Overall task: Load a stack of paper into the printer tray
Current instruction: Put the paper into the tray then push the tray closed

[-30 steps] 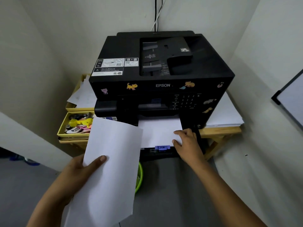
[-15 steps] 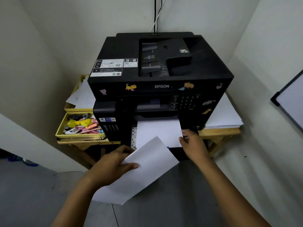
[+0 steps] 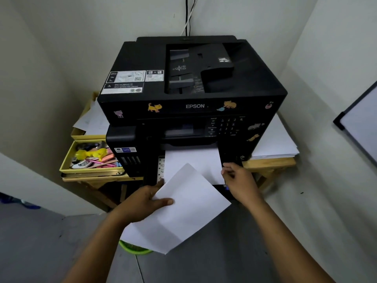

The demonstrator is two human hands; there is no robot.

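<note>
The left hand (image 3: 145, 201) at frame centre pinches a white paper stack (image 3: 179, 213), thumb on top, held tilted with its far corner over the sheets in the open printer tray (image 3: 161, 170). The right hand (image 3: 238, 180) curls its fingers on that tray's right edge, below the black Epson printer (image 3: 191, 105), which sits on a wooden bench (image 3: 269, 163).

Pale walls (image 3: 51, 58) meet in corner; grey floor (image 3: 36, 242); wooden table (image 3: 269, 163); whiteboard (image 3: 361, 123) right.
</note>
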